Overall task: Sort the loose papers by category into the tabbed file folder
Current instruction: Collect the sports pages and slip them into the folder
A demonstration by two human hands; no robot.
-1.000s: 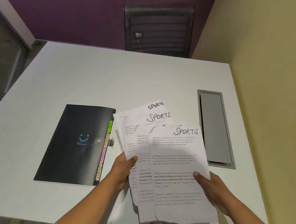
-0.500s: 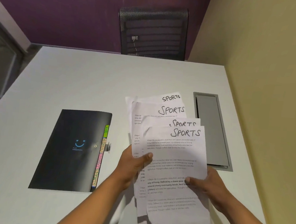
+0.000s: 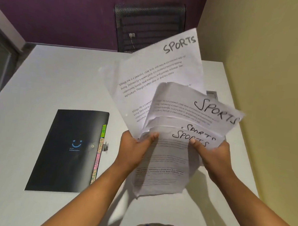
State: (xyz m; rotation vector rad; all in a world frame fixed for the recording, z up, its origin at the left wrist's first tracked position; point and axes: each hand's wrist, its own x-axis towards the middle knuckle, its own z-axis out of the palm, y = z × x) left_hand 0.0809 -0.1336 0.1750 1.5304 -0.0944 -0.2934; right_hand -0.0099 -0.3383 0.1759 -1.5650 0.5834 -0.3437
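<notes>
Several white sheets headed SPORTS [image 3: 165, 89] are held fanned out above the white table [image 3: 58, 81]. My left hand [image 3: 133, 147] grips their left edge with the thumb on top. My right hand [image 3: 212, 152] grips the right edge, thumb pressed on the front sheet. The rear sheet stands tallest and tilts to the right. A black tabbed file folder [image 3: 68, 149] with a blue smiley lies shut on the table to the left of my hands, its coloured tabs [image 3: 97, 155] showing along its right edge.
A grey cable hatch [image 3: 212, 95] in the table is mostly hidden behind the papers. A black mesh chair [image 3: 149, 24] stands at the far edge against a purple wall. A yellow wall runs along the table's right side.
Both hands have lifted the sheets off the table and up toward the camera. The sheets have fanned wider, the rear one swinging up and to the right. The folder has not moved.
</notes>
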